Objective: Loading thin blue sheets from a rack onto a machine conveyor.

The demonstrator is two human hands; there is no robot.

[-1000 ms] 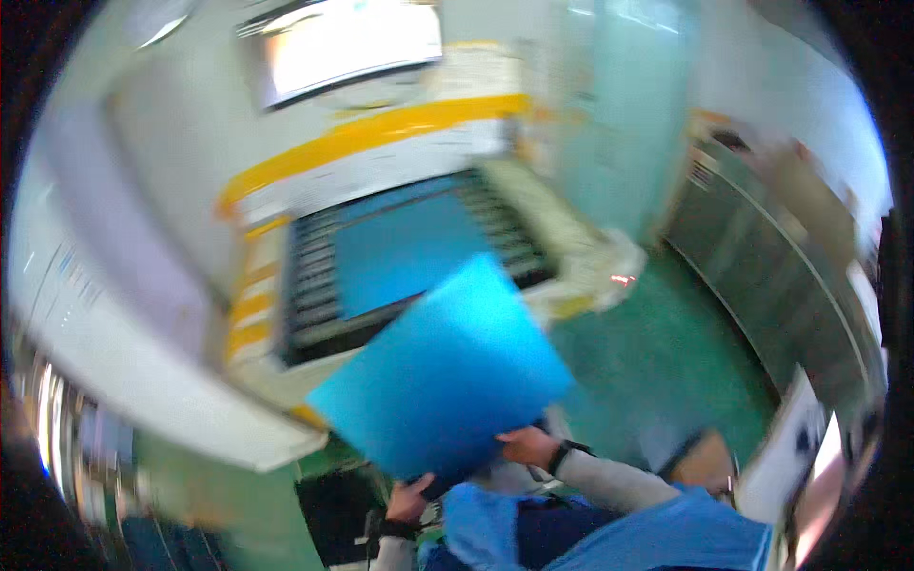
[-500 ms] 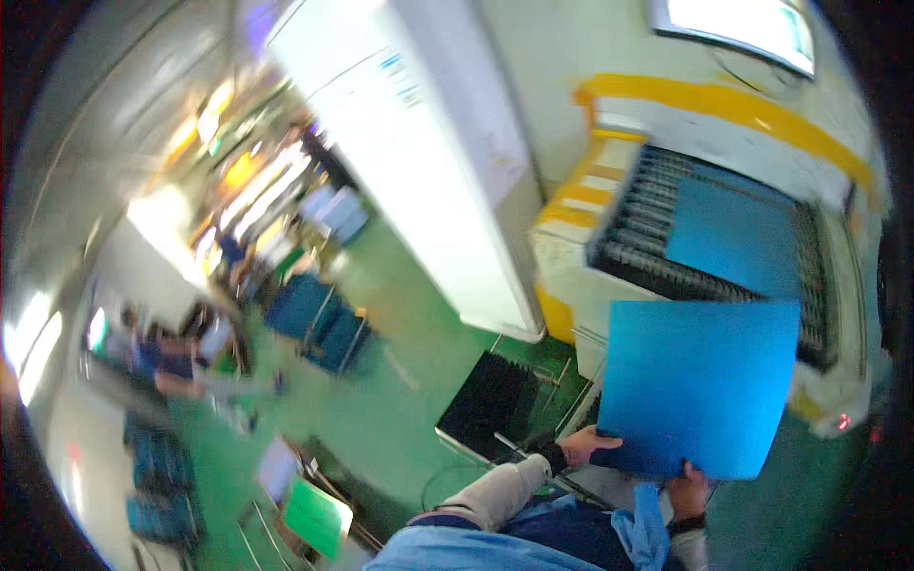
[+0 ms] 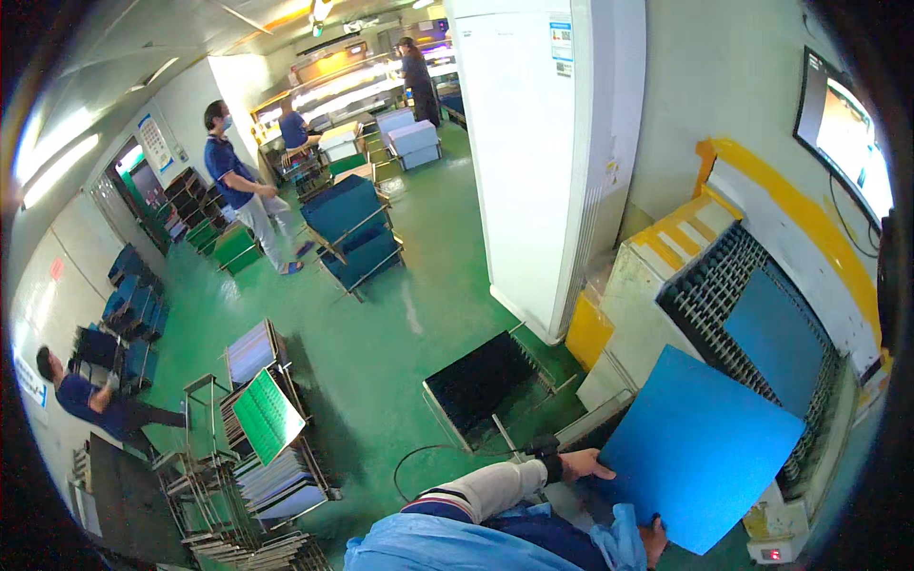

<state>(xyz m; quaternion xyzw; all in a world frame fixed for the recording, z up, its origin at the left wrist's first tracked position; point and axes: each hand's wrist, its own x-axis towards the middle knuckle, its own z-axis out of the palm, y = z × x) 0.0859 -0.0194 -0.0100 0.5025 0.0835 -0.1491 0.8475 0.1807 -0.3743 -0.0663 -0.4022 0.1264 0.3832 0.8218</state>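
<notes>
I hold a large flat blue sheet [image 3: 700,447] in front of me with both hands. My left hand [image 3: 583,465] grips its left edge, the thumb lying on the blue face. My right hand [image 3: 653,541] clasps the lower edge near the bottom of the picture. The sheet is tilted, one corner pointing up toward a machine. Another blue sheet [image 3: 779,335] lies on the machine's black slatted bed [image 3: 709,293] at the right.
A black slanted rack [image 3: 483,383] stands on the green floor just left of my left hand, a cable beside it. A tall white cabinet [image 3: 543,152] rises behind. Carts of stacked panels [image 3: 271,419] stand at lower left. Other people work at the left and back.
My view has swung left, away from the machine toward the room. The blue sheet stays in both hands and now sits at the lower right of the picture.
</notes>
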